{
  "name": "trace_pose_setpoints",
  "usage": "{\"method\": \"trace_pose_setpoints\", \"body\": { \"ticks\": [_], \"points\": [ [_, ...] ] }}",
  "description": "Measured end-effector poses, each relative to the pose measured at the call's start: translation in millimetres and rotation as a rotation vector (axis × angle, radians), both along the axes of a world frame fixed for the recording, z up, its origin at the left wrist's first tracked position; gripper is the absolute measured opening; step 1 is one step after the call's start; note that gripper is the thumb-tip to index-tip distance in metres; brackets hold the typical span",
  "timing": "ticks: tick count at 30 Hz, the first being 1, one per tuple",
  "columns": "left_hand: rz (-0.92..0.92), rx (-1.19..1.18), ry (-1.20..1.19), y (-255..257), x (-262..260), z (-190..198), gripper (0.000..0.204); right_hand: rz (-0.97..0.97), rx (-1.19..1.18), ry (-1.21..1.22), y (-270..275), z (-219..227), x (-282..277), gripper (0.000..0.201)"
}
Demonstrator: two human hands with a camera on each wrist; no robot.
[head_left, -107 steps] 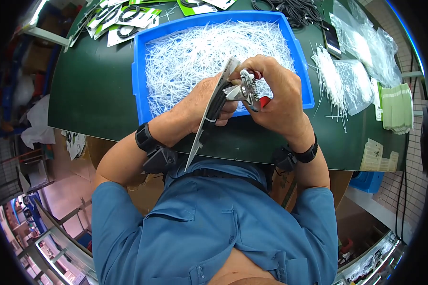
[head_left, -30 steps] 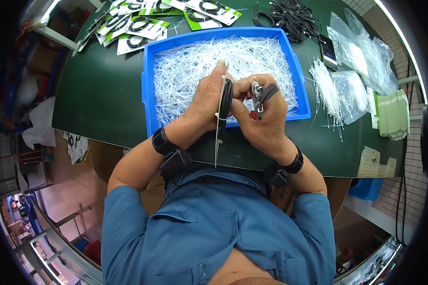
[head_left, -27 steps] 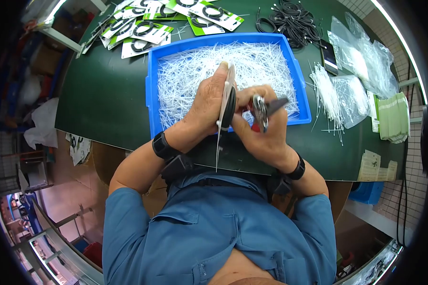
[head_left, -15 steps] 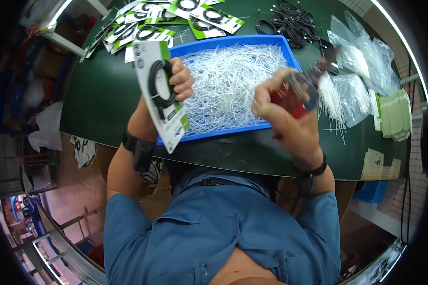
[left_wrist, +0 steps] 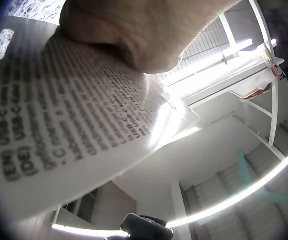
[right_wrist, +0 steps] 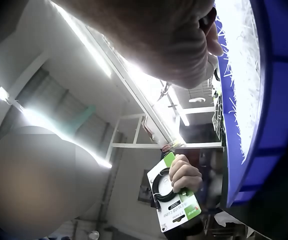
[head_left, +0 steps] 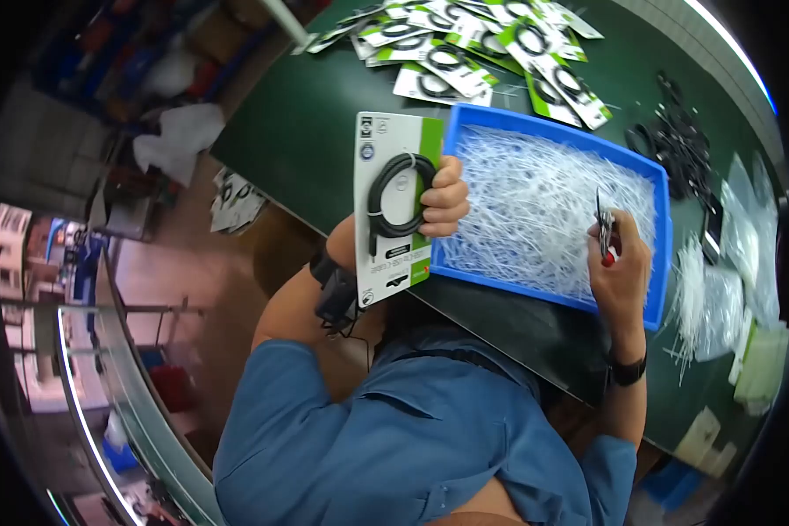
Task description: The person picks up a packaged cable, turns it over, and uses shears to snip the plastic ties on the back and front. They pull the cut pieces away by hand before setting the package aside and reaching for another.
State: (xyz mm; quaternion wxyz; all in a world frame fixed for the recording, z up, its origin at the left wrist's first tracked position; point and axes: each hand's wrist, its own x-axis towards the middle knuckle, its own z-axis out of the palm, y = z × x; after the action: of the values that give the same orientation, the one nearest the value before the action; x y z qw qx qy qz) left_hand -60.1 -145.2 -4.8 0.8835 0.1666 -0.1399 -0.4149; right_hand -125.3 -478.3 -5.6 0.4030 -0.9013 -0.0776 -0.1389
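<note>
My left hand (head_left: 445, 200) grips the edge of a white and green cable card (head_left: 401, 131), held upright beside the tray's left end. A coiled black USB-C cable (head_left: 377, 188) is fastened to its front with white ties. In the left wrist view, printed text covers the card's back (left_wrist: 74, 110) under the hand (left_wrist: 119, 30). My right hand (head_left: 621, 272) holds red-handled cutting pliers (head_left: 604, 232) above the right part of the tray, tips pointing away from me. The right wrist view shows the right hand (right_wrist: 169, 45) from below, with the pliers mostly hidden.
A blue tray (head_left: 535, 296) full of cut white cable-tie pieces (head_left: 526, 202) stands on the green table (head_left: 280, 131). Carded cables (head_left: 447, 57) are heaped behind it. Loose black cables (head_left: 679, 145), white ties (head_left: 690, 289) and plastic bags (head_left: 741, 219) lie to the right.
The pliers were close against the card; the hands have since parted, the card going left and turning its front to the head camera. The pliers are now over the tray. The head view has swung left.
</note>
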Motion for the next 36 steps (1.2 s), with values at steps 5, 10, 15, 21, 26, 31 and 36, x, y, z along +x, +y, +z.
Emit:
{"method": "trace_pose_setpoints", "body": {
  "ticks": [5,10,15,21,26,31,36],
  "points": [
    [0.071,0.015,0.003,40.9,-16.8,3.3,0.030,0.062,-0.111,-0.054,-1.8,-19.5,2.4,0.035],
    [0.257,0.297,-0.222,132.9,-22.5,-32.5,0.033,0.006,0.068,0.025,-16.0,-11.0,-0.2,0.041],
    [1.165,1.487,-0.050,247.0,-91.8,-49.2,0.060,-0.019,0.115,0.060,-25.8,-6.8,-0.3,0.041],
    [0.935,2.071,-0.233,260.4,-77.3,-16.2,0.061,0.003,0.131,0.063,-31.7,-10.5,4.8,0.041],
    [1.128,2.030,-0.958,161.1,34.4,17.8,0.032,0.028,0.153,0.120,-34.7,-10.0,4.2,0.044],
    [1.051,1.714,-1.823,58.4,155.2,0.2,0.035,0.060,0.190,0.094,-35.2,-5.8,2.3,0.048],
    [0.672,1.905,-2.028,18.1,250.0,-47.2,0.051,0.083,0.270,0.130,-39.2,-7.5,1.2,0.056]
  ]
}}
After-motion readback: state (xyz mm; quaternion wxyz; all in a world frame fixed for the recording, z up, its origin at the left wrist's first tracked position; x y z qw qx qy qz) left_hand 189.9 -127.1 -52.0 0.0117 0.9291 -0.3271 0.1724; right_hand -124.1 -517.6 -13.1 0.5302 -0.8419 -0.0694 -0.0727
